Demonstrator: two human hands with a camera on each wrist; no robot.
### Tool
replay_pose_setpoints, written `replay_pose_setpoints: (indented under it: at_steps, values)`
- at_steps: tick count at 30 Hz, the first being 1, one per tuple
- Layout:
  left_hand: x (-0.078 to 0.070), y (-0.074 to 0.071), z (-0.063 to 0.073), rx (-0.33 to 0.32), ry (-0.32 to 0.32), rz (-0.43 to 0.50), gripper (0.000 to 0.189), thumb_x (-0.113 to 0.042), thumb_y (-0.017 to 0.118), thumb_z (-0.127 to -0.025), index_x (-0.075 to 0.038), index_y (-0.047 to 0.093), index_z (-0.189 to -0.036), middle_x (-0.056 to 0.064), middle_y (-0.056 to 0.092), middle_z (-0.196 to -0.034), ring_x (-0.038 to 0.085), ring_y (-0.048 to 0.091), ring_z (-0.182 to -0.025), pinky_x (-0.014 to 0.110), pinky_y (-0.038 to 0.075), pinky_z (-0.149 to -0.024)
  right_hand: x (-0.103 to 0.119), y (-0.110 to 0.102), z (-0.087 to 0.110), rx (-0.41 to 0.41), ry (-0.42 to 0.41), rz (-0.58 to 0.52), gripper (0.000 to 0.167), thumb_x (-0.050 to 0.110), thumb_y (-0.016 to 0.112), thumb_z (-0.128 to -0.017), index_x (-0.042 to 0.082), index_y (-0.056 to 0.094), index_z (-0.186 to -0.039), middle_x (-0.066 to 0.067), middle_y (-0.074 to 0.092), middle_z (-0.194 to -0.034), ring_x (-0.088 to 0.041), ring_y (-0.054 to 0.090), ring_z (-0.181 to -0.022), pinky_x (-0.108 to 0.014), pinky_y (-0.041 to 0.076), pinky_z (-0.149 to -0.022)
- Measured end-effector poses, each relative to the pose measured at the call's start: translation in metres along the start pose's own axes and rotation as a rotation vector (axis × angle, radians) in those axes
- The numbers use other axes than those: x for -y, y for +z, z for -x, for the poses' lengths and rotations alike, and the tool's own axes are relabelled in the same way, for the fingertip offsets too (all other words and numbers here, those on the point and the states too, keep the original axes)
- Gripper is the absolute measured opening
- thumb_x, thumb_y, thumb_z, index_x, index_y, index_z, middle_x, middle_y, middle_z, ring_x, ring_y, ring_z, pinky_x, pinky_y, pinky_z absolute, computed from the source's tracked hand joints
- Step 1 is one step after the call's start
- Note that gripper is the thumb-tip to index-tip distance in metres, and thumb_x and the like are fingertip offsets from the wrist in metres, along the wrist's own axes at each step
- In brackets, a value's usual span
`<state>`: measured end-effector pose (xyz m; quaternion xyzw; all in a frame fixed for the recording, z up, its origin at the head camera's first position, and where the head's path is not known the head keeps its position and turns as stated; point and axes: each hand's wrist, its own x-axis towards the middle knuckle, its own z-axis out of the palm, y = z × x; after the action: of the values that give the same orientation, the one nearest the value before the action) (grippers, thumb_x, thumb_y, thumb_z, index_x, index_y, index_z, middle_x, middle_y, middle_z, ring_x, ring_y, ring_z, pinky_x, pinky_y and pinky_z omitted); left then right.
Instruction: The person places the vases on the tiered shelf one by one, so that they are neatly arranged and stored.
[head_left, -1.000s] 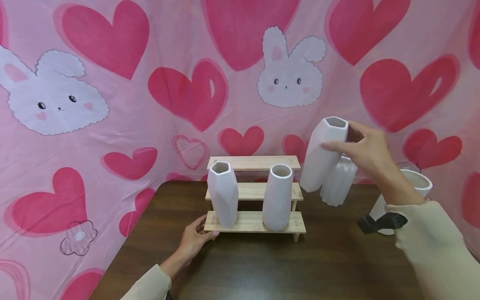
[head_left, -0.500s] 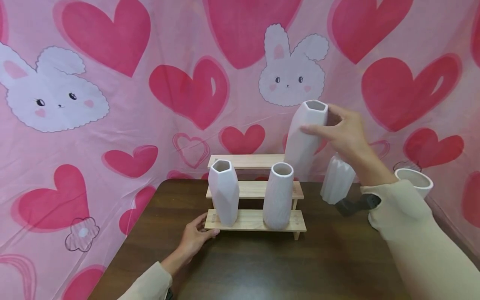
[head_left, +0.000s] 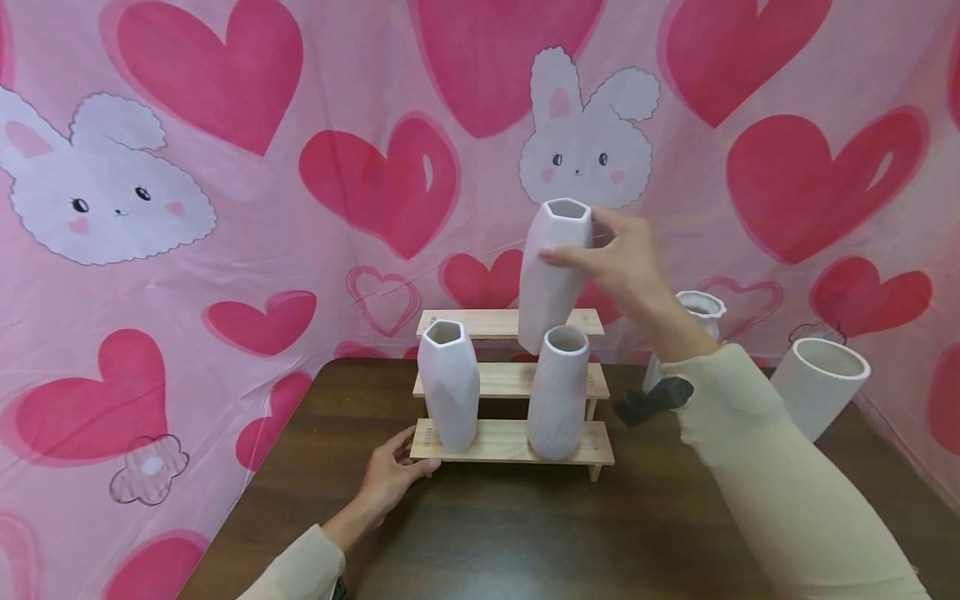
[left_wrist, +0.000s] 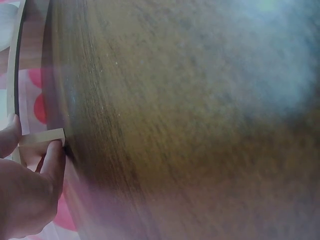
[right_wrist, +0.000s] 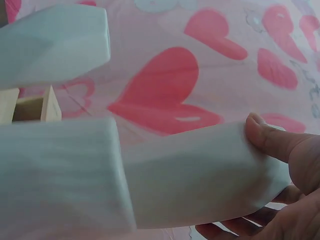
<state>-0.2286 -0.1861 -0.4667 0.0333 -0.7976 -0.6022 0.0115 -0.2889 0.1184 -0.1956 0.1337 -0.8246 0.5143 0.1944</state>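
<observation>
My right hand (head_left: 626, 254) grips a white faceted vase (head_left: 551, 287) near its five-sided mouth. This vase hangs slightly tilted over the back half of a three-tier wooden stand (head_left: 495, 439); its base is partly hidden behind a round-mouthed white vase (head_left: 557, 400). That round vase stands upright on the lowest tier's right side, and another faceted white vase (head_left: 450, 392) stands on its left. My left hand (head_left: 390, 477) holds the stand's front left corner. In the left wrist view, the left hand's thumb lies at the board edge and a finger against the leg (left_wrist: 42, 137).
At the right of the dark wooden table (head_left: 480, 533) stand a fluted white vase (head_left: 701, 307) and a wide-mouthed white vase (head_left: 821, 383), both partly covered by my right arm. A pink heart-and-rabbit cloth (head_left: 375, 75) hangs close behind the table.
My right hand has carried the faceted vase leftward and up, from beside the stand to over it, and the vase is more upright. The left hand has stayed at the stand's corner.
</observation>
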Motion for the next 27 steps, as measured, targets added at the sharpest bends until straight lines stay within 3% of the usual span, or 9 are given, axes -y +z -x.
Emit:
replay_pose_setpoints:
  at_steps: [7,17,23,27]
  values:
    - [0.001,0.0,0.0,0.002,0.006,0.005,0.072,-0.008,0.079,-0.078,0.004,0.043,-0.14,0.025,0.059,-0.124,0.023,0.065,-0.09,0.033,0.057,-0.075,0.002,0.027,-0.002,0.032,-0.008,-0.066,0.056,0.028,0.088,-0.07,0.015,0.067,-0.12,-0.009,0.068,-0.105,-0.024,0.062,-0.092,-0.039,0.052,-0.081]
    - [0.0,-0.001,0.001,0.004,0.008,0.019,0.073,-0.007,0.079,-0.078,0.005,0.043,-0.14,0.026,0.059,-0.124,0.022,0.066,-0.087,0.032,0.057,-0.074,0.002,0.062,0.0,0.117,0.046,-0.085,0.053,0.024,0.087,-0.072,0.013,0.065,-0.12,-0.007,0.066,-0.107,-0.026,0.061,-0.095,-0.043,0.054,-0.082]
    - [0.001,-0.002,0.0,0.005,0.004,0.0,0.072,-0.01,0.08,-0.078,0.003,0.044,-0.14,0.024,0.06,-0.122,0.022,0.065,-0.088,0.031,0.056,-0.074,0.003,0.082,0.001,0.112,0.09,-0.119,0.051,0.025,0.088,-0.07,0.015,0.067,-0.116,-0.004,0.067,-0.104,-0.023,0.061,-0.092,-0.04,0.054,-0.082]
    - [0.001,-0.002,0.0,0.007,-0.006,-0.007,0.073,-0.011,0.08,-0.078,0.002,0.044,-0.14,0.023,0.06,-0.122,0.021,0.065,-0.089,0.03,0.056,-0.075,0.003,0.09,0.002,0.104,0.105,-0.061,0.054,0.026,0.088,-0.07,0.012,0.067,-0.117,-0.006,0.067,-0.104,-0.024,0.062,-0.091,-0.04,0.054,-0.08]
